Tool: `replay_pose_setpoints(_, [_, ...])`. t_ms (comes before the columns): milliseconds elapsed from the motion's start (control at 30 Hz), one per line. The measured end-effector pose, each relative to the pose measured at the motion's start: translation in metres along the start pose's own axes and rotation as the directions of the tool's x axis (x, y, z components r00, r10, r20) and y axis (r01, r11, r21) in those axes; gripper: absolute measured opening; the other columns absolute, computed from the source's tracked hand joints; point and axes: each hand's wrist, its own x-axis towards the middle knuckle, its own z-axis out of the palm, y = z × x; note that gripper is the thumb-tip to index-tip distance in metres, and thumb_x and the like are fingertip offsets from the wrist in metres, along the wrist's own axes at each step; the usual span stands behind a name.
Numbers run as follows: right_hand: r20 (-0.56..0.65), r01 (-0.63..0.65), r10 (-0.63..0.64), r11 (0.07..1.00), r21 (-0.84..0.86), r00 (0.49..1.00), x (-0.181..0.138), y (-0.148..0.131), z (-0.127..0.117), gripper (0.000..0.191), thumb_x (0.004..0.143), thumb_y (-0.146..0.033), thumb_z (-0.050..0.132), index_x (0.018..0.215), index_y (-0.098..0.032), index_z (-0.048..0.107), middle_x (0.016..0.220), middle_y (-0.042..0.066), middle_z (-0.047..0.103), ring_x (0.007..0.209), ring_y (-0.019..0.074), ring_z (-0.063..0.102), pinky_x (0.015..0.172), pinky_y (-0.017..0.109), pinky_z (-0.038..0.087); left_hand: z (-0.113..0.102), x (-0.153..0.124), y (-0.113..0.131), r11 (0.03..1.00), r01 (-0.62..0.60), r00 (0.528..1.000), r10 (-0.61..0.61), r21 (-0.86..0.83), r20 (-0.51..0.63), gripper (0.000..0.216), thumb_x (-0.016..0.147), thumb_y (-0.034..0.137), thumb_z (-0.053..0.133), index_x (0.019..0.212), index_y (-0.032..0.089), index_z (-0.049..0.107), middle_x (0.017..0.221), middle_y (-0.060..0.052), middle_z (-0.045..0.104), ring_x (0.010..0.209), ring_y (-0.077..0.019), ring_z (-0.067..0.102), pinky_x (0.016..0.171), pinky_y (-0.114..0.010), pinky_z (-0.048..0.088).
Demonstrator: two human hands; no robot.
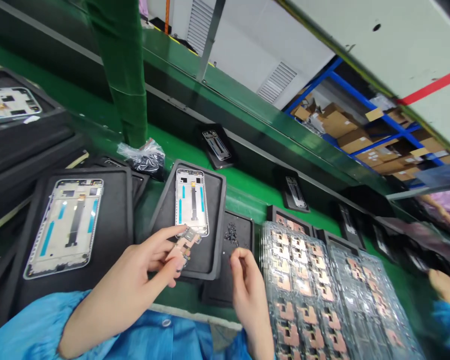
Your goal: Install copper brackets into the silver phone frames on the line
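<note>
My left hand (135, 275) pinches a small copper-coloured phone circuit board (185, 243) between thumb and fingers. The board is over the lower edge of a silver phone frame (189, 200) with blue strips, which lies in a black tray (216, 200). To the right, my right hand (249, 287) is closed, thumb and fingertips together; whatever they hold, if anything, is too small to make out. Just above those fingertips, a pile of tiny black parts (231, 233) lies in a second dark tray (219, 292), partly under the first.
Another phone frame (65, 225) lies in a black tray at left. Clear plastic trays (315, 300) of copper-coloured boards stand at right. A bag of black parts (146, 157) sits behind. More phone frames ride on a green belt (243, 180). A co-worker's hand (445, 286) shows far right.
</note>
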Motion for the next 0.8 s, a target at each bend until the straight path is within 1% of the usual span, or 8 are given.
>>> replay_pose_setpoints(100, [0.21, 0.06, -0.09, 0.988, 0.146, 0.974, -0.019, -0.041, -0.014, 0.022, 0.108, -0.035, 0.041, 0.096, -0.024, 0.056, 0.085, 0.002, 0.057, 0.075, 0.0168, 0.057, 0.069, 0.025, 0.047, 0.004, 0.001, 0.005, 0.995, -0.031, 0.998, 0.026, 0.091, 0.049, 0.049, 0.104, 0.046, 0.052, 0.15, 0.03, 0.051, 0.105, -0.002, 0.076, 0.078, -0.0171, 0.071, 0.071, -0.024, 0.061])
replay_pose_setpoints(133, [0.251, 0.072, -0.112, 0.984, 0.163, 0.961, -0.021, -0.051, -0.014, 0.022, 0.108, -0.033, 0.041, 0.096, -0.023, 0.056, 0.086, 0.002, 0.059, 0.077, 0.0169, 0.058, 0.07, 0.025, 0.047, 0.005, 0.001, 0.006, 0.993, -0.041, 0.998, 0.035, 0.109, 0.06, 0.048, 0.104, 0.047, 0.052, 0.151, 0.032, 0.051, 0.106, -0.001, 0.077, 0.078, -0.0167, 0.072, 0.072, -0.023, 0.06])
replay_pose_setpoints(200, [0.277, 0.09, -0.13, 0.984, 0.152, 0.952, -0.021, -0.066, -0.01, 0.02, 0.107, -0.031, 0.043, 0.096, -0.023, 0.057, 0.086, 0.003, 0.062, 0.076, 0.0168, 0.059, 0.068, 0.025, 0.047, 0.007, 0.0, 0.007, 0.988, -0.063, 0.996, 0.054, 0.139, 0.066, 0.048, 0.105, 0.046, 0.051, 0.151, 0.035, 0.052, 0.104, 0.001, 0.077, 0.075, -0.0152, 0.071, 0.071, -0.022, 0.059])
replay_pose_setpoints(333, [0.266, 0.11, -0.143, 0.984, 0.137, 0.953, -0.014, -0.072, 0.001, 0.017, 0.106, -0.029, 0.046, 0.096, -0.023, 0.058, 0.084, 0.002, 0.065, 0.073, 0.0153, 0.062, 0.065, 0.023, 0.047, 0.01, 0.0, 0.01, 0.974, -0.09, 0.995, 0.08, 0.21, 0.056, 0.044, 0.105, 0.043, 0.05, 0.149, 0.039, 0.055, 0.1, 0.004, 0.078, 0.069, -0.0137, 0.068, 0.068, -0.02, 0.055])
replay_pose_setpoints(533, [0.168, 0.099, -0.153, 0.952, 0.288, 0.974, -0.013, -0.063, 0.006, 0.003, 0.104, -0.026, 0.053, 0.102, -0.025, 0.051, 0.089, 0.002, 0.07, 0.081, 0.0148, 0.071, 0.074, 0.022, 0.057, 0.012, 0.003, 0.012, 0.969, -0.047, 0.999, 0.039, 0.244, 0.036, 0.045, 0.106, 0.045, 0.046, 0.15, 0.043, 0.052, 0.122, 0.006, 0.076, 0.079, -0.0172, 0.072, 0.073, -0.024, 0.057])
replay_pose_setpoints(633, [0.152, 0.086, -0.137, 0.95, 0.301, 0.979, -0.013, -0.06, 0.009, 0.008, 0.102, -0.025, 0.055, 0.103, -0.026, 0.048, 0.089, 0.002, 0.072, 0.08, 0.0151, 0.072, 0.074, 0.023, 0.059, 0.012, 0.004, 0.01, 0.964, -0.042, 0.999, 0.032, 0.262, 0.043, 0.046, 0.106, 0.046, 0.045, 0.151, 0.043, 0.052, 0.123, 0.004, 0.076, 0.082, -0.019, 0.071, 0.075, -0.026, 0.058])
replay_pose_setpoints(733, [0.142, 0.07, -0.112, 0.959, 0.275, 0.984, -0.011, -0.059, 0.01, 0.009, 0.102, -0.026, 0.057, 0.101, -0.026, 0.048, 0.088, 0.003, 0.072, 0.078, 0.0152, 0.073, 0.072, 0.024, 0.06, 0.012, 0.005, 0.008, 0.962, -0.039, 0.998, 0.026, 0.27, 0.051, 0.046, 0.106, 0.046, 0.045, 0.151, 0.043, 0.051, 0.127, 0.003, 0.074, 0.084, -0.0199, 0.071, 0.076, -0.028, 0.058])
replay_pose_setpoints(800, [0.135, 0.064, -0.102, 0.964, 0.256, 0.986, -0.01, -0.06, 0.011, 0.01, 0.101, -0.026, 0.058, 0.099, -0.026, 0.048, 0.087, 0.003, 0.071, 0.077, 0.0152, 0.073, 0.071, 0.024, 0.061, 0.011, 0.005, 0.008, 0.961, -0.036, 0.998, 0.02, 0.276, 0.058, 0.046, 0.106, 0.046, 0.044, 0.151, 0.043, 0.052, 0.12, 0.002, 0.076, 0.083, -0.0203, 0.071, 0.075, -0.029, 0.057])
